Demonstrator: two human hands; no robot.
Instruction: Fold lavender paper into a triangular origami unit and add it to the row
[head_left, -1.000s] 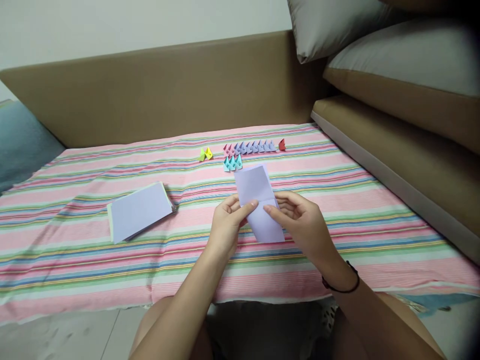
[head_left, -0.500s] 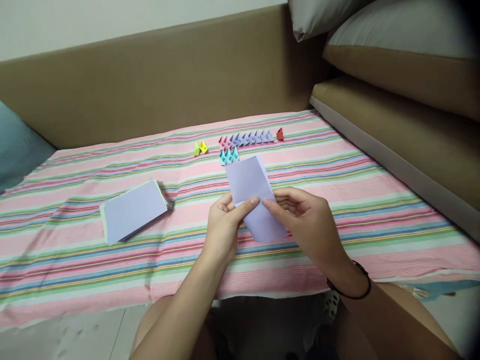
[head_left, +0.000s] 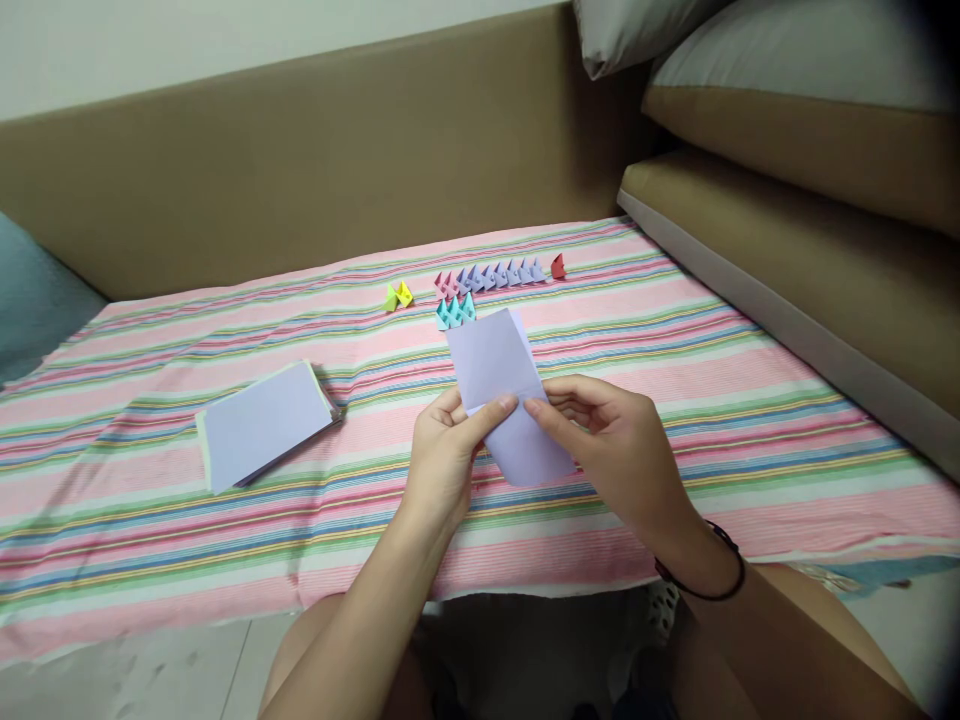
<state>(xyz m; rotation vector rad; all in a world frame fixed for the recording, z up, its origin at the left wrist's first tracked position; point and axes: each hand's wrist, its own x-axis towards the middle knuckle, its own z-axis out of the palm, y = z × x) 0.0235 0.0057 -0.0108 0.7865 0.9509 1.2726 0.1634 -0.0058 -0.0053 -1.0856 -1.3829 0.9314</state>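
Note:
Between both hands I hold a folded sheet of lavender paper (head_left: 495, 355) above the striped cloth. My left hand (head_left: 446, 435) pinches its left edge, thumb on top and fingers behind. From the right, my right hand (head_left: 615, 430) grips the opposite edge the same way, and the two thumb tips lie close together at the paper's middle. A second layer shows along the upper right edge. Past the paper stand folded turquoise pieces (head_left: 455, 313), with a row of lavender pieces (head_left: 502, 275) and pink pieces (head_left: 448, 286) behind them.
A stack of paper (head_left: 266, 425) lies to the left on the striped cloth (head_left: 360, 540). Two yellow folded pieces (head_left: 399, 296) and a red one (head_left: 558, 267) sit farther back. Cushions (head_left: 780, 260) are piled at right; a blue cushion (head_left: 41, 300) rests at left.
The hands and paper hold nearly the same pose. The whole view has shifted very slightly.

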